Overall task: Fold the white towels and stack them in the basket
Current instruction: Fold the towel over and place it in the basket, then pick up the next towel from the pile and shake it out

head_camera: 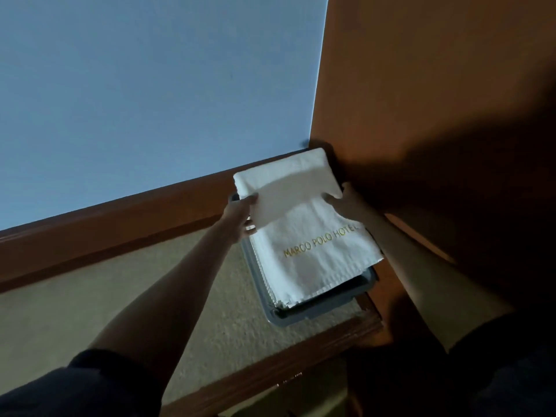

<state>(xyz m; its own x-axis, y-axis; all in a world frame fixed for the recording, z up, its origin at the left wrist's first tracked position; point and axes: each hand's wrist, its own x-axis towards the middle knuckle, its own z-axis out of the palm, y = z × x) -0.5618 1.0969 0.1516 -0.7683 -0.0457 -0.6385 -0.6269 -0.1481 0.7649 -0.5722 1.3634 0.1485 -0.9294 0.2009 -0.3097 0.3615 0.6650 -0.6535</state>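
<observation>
Left hand (240,215), right hand (346,203) around towel (310,233)

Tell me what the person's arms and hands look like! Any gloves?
No gloves. The left hand and right hand are bare, with no rings, watch or bracelets that I can see. The left sleeve and right sleeve are dark and short, ending near the elbows.
</observation>
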